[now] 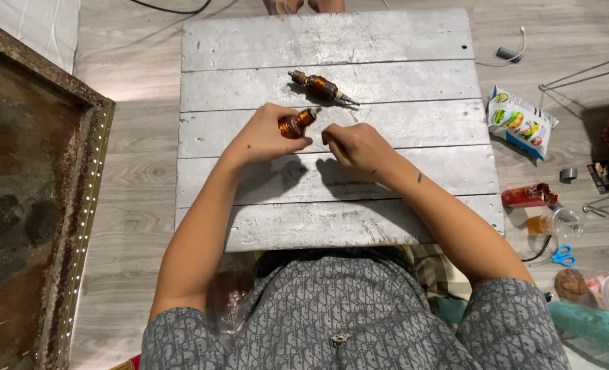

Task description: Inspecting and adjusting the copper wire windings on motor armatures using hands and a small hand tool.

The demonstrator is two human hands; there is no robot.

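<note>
Head view. A person sits at a low table of grey-white painted wooden planks (400,41), arms reaching forward over its near edge. The left hand (267,133) is closed around a small motor armature wound with copper-coloured wire (296,124), its steel shaft end pointing away and to the right; the armature is held just above the planks near the table's middle. The right hand (356,145) is curled with fingertips pinched together just beside the armature; whether it grips a fine wire or nothing cannot be told. A second, similar copper-wound armature on a steel shaft (320,87) lies loose on the planks nearer the far edge, apart from both hands.

Handling, as a judgement: the armature looks dense and rigid for its size, with a steel core. The lacquered windings are the delicate part and could scratch or snag, so the core or shaft ends seem the safer places to hold. The round body may roll if set down.

Hidden or unclear: the palm covers the lower half of the held armature. Off the table's right edge, on the floor, lie a printed snack packet (522,122), blue-handled scissors (560,256) and small items too small to identify.
</note>
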